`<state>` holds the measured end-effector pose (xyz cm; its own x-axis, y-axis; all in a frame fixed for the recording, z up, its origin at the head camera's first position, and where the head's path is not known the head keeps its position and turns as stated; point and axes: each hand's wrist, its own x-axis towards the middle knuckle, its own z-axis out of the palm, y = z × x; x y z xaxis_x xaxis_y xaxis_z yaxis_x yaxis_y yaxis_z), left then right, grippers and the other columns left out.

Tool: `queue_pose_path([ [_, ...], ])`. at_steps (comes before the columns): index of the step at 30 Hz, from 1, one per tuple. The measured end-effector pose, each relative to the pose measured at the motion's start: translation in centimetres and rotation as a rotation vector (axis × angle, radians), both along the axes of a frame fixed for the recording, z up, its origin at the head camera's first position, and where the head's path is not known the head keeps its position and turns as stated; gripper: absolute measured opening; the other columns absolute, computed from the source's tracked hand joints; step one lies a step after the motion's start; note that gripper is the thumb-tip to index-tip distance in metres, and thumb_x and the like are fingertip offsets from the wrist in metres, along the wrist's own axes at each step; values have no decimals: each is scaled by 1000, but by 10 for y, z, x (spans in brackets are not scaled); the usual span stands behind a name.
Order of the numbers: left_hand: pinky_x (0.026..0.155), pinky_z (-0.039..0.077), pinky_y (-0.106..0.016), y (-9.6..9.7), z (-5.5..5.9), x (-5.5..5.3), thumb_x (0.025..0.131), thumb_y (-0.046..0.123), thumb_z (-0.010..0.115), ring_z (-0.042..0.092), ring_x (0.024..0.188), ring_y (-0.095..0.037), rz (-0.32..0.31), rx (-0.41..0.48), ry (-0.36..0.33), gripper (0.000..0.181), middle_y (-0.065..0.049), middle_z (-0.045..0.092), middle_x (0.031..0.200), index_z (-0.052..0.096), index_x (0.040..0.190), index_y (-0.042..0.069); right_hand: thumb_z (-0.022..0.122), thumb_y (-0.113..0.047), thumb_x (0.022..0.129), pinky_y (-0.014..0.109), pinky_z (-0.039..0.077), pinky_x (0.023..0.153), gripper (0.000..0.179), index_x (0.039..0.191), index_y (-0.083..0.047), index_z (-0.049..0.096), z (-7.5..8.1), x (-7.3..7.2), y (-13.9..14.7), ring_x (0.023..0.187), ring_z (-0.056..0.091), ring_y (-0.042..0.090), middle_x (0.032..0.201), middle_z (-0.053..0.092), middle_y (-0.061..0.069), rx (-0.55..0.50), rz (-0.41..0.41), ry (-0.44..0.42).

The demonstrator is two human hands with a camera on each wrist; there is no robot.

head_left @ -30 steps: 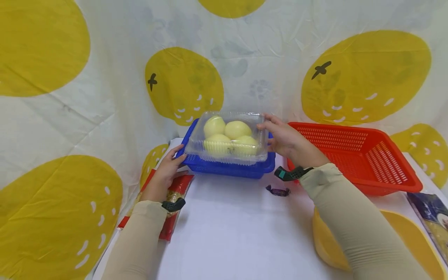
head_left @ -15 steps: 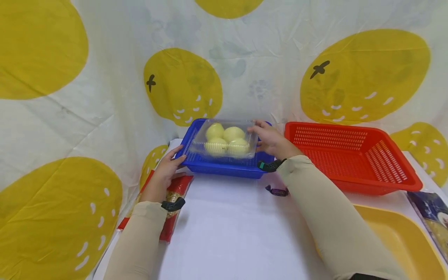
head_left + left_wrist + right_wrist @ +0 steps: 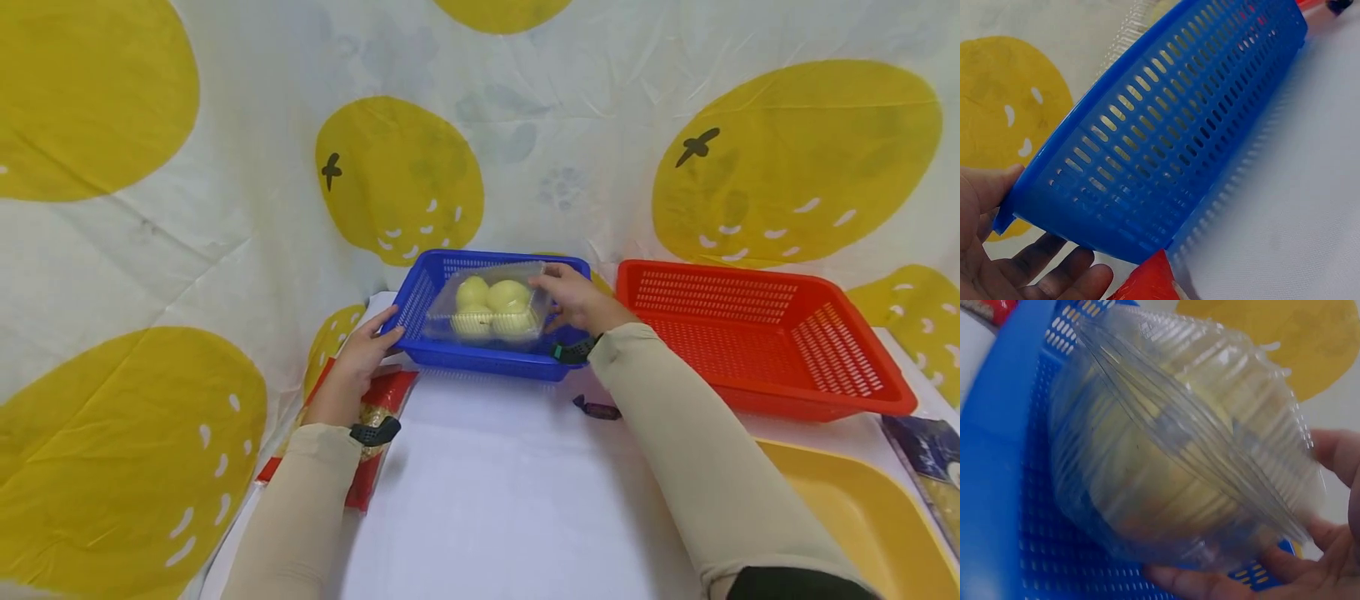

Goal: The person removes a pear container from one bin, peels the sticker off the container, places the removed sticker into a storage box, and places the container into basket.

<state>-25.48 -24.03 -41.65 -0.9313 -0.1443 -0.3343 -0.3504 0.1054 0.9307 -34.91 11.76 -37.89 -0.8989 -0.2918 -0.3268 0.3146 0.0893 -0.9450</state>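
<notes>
A clear plastic clamshell box holding several pale yellow round fruits is inside the blue slotted basket. My right hand grips the box's right end, thumb above and fingers low at its side, as the right wrist view shows. The box looks slightly tilted; whether it touches the basket floor cannot be told. At the basket's left end my left hand holds the rim, thumb on top and fingers curled beneath in the left wrist view.
To the right stands a red slotted basket, with a yellow tray in front of it. A dark wrapped candy lies before the blue basket. Red packets lie under my left forearm; a dark blue packet is far right.
My right hand has moved left and lowered the clamshell box from above the basket's rim down into the blue basket. My left hand has stayed at the basket's left end.
</notes>
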Motion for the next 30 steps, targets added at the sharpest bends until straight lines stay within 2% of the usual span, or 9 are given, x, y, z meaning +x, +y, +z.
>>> queue_pose_path([
  [4,114,48,-55,3,-1,-2,110,29,63,55,139,-33,0,16,1,56,-7,56,155,47,161,44,59,-27,111,78,35,112,79,173,-18,11,-3,-7,6,154,24,58,177,11,14,-43,28,-13],
  [10,113,49,-55,9,-1,-6,109,30,65,56,139,-32,-15,20,7,56,-6,58,154,49,159,46,56,-25,113,79,33,113,79,173,-20,6,-11,-20,13,153,28,55,176,13,17,-105,87,-1],
  [13,113,50,-54,9,-1,-7,109,31,65,56,139,-32,-17,18,0,56,-7,57,155,48,160,47,54,-24,113,76,35,113,80,173,-20,2,-12,-25,11,154,26,55,177,9,16,-94,113,13],
  [17,112,51,-52,5,-1,-7,109,31,64,55,140,-33,-12,4,-8,57,-7,55,156,46,161,47,57,-25,112,73,40,113,81,173,-19,5,-14,-29,4,154,26,55,177,10,18,-52,146,50],
  [22,111,52,-51,1,-1,-7,109,33,64,54,140,-32,-4,-2,-13,57,-6,53,158,45,161,49,59,-31,112,70,42,112,81,173,-20,9,-16,-32,-4,154,28,54,177,11,16,-16,148,93],
  [30,110,52,-51,-4,-2,-2,110,33,62,54,140,-33,-30,-10,-10,58,-7,51,160,42,162,49,58,-35,112,69,42,113,79,173,-21,11,-20,-33,-9,155,26,52,177,10,17,11,154,90],
])
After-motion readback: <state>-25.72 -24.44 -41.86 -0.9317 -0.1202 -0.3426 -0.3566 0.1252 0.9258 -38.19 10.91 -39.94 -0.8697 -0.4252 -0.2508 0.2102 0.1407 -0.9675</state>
